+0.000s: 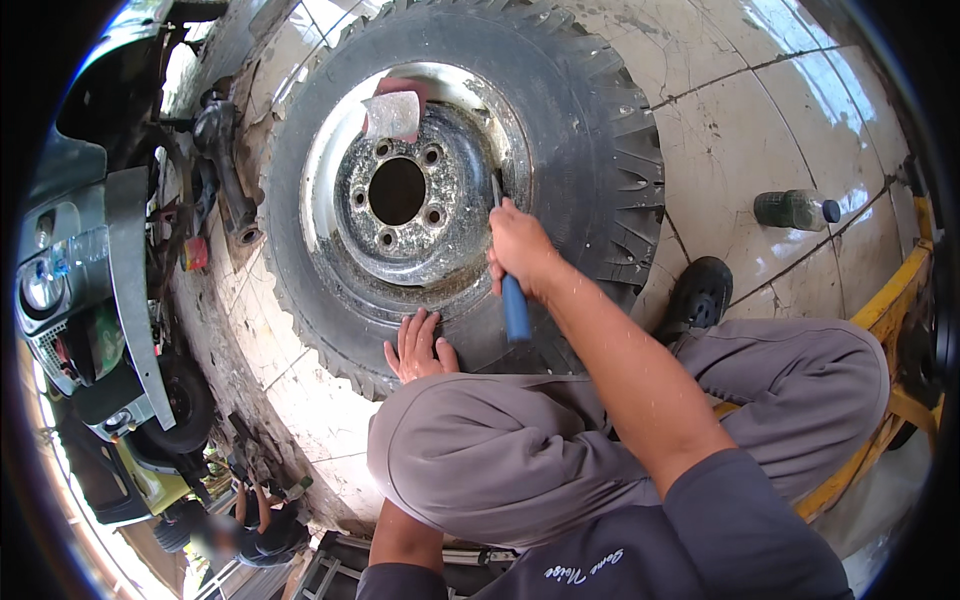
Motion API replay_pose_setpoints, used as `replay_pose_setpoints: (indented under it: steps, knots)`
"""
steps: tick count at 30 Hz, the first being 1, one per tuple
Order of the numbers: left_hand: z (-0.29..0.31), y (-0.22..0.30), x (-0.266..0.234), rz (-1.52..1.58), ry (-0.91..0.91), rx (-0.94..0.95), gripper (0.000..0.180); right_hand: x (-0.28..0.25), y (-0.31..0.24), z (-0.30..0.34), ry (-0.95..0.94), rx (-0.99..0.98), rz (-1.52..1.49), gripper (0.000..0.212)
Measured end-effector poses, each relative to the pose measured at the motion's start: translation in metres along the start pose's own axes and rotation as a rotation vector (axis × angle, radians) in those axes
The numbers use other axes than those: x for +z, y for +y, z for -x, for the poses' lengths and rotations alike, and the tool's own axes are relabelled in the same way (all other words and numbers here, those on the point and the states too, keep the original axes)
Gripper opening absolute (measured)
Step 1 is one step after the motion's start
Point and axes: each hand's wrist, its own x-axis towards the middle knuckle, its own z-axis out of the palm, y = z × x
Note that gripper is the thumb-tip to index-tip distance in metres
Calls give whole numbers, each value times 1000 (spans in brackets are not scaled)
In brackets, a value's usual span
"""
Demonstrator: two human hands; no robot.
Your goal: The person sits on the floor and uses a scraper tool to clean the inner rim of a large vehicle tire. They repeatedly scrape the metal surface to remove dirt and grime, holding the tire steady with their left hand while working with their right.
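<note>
R hand (518, 248) is clamping a blue-handled tool (515, 310) near frame ctr, w/ its metal end sitting at the right inner wall of the steel rim (450, 187). Tip isn't showing clearly, so can't tell scraper vs screwdriver. L hand (418, 350) is lying open, fingers spread, on the tyre (590, 140) sidewall just below the rim, lower ctr of frame; prob bracing. Hands aren't touching each other. Wheel assy (tyre + rim) is lying flat on the tile floor (740, 120), upper ctr of frame, hub bore & bolt holes facing up. Rim is showing brighter metal at upper left, dark speckled residue lower & right. My read: step in hand is surface prep, i.e. scraping crud/old coating off the rim, only part done. Next move is prob calling for a shallow tip angle & short controlled strokes along the right wall, w/ L hand pinning the tyre & staying out of the tip's path. Risk: tip skidding off the lip & nicking the sidewall. Folded sheet (395, 115), prob abrasive paper, is resting on the rim's upper edge, handy for a finer pass. Blue-capped bottle (795, 209) is lying well apart, right side of frame.
</note>
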Motion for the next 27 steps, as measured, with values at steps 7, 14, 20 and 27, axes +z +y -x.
replay_pose_setpoints:
  steps: [7,14,20,27]
  knots:
    - [-4,4,0,22,44,-11,46,0,2,2,-31,-4,-11,29]
    - [3,0,-4,5,9,-27,45,-1,3,4,-48,55,-35,19]
    - [-6,2,-2,-11,7,0,46,3,1,-8,-32,11,-78,26]
    - [-1,4,1,42,45,9,45,2,12,-9,-67,132,-272,56]
